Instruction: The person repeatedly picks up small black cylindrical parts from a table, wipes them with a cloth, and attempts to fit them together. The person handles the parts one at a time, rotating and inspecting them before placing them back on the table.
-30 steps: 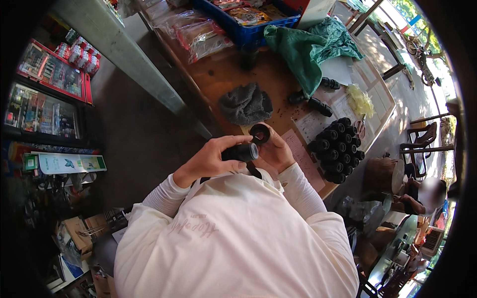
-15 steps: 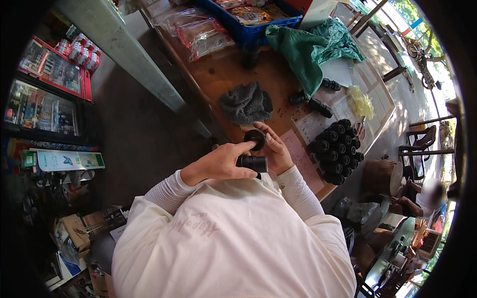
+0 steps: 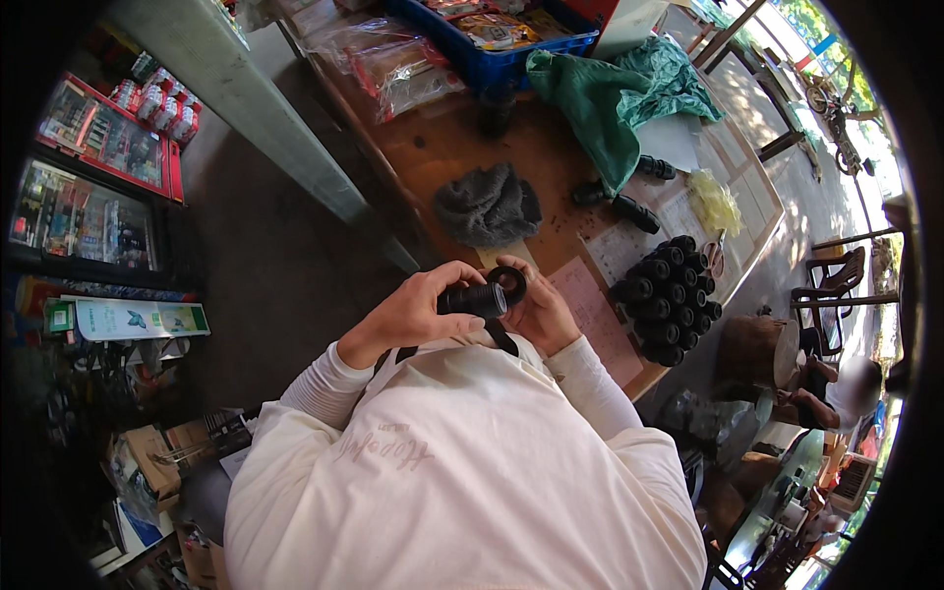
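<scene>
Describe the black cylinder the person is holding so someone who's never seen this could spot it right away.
Start at the long wooden table and come to its near edge, where the person's two hands meet in front of a cream shirt. The left hand grips a short black cylinder, with a black ring at its end against the right hand. Unlike the cluster of black cylinders standing on the table, it lies sideways in hand.

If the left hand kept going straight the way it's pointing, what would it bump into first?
The left hand points toward the right hand. It already grips the black cylinder, so it would likely press that against the black ring and right palm, though depth is unclear.
</scene>
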### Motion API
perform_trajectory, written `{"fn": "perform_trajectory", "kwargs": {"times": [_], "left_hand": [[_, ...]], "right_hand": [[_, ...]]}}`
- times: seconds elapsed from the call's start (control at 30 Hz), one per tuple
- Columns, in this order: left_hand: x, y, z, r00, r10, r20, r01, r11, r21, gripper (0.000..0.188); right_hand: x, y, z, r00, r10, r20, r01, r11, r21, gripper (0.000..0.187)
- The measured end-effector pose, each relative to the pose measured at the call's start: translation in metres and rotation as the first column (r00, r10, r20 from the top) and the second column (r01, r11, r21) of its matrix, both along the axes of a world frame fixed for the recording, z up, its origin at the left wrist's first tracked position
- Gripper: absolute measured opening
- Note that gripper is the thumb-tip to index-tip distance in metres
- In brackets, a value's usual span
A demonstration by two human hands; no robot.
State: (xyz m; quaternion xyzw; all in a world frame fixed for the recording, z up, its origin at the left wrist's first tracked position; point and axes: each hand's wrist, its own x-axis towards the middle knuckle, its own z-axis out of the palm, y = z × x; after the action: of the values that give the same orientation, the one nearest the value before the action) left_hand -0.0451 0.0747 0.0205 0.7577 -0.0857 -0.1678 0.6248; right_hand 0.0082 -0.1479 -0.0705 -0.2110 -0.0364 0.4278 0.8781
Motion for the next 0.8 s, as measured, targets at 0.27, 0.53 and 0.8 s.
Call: {"fn": "perform_trajectory", "kwargs": {"times": [0.27,0.53,0.8], "left_hand": [[-0.003,-0.005,0.007,0.995,0.090,0.048,-0.095,0.990,0.102,0.050],[-0.002,-0.012,0.006,0.990,0.082,0.117,-0.100,0.982,0.159,0.045],[0.000,-0.010,0.003,0.993,0.043,-0.112,-0.051,0.996,-0.069,0.046]], "right_hand": [[-0.009,-0.005,0.051,0.882,-0.124,0.455,0.272,0.922,-0.277,0.036],[-0.009,-0.014,0.061,0.714,-0.009,0.700,0.404,0.822,-0.401,0.033],[-0.010,-0.020,0.071,0.625,0.050,0.779,0.498,0.742,-0.448,0.029]]}}
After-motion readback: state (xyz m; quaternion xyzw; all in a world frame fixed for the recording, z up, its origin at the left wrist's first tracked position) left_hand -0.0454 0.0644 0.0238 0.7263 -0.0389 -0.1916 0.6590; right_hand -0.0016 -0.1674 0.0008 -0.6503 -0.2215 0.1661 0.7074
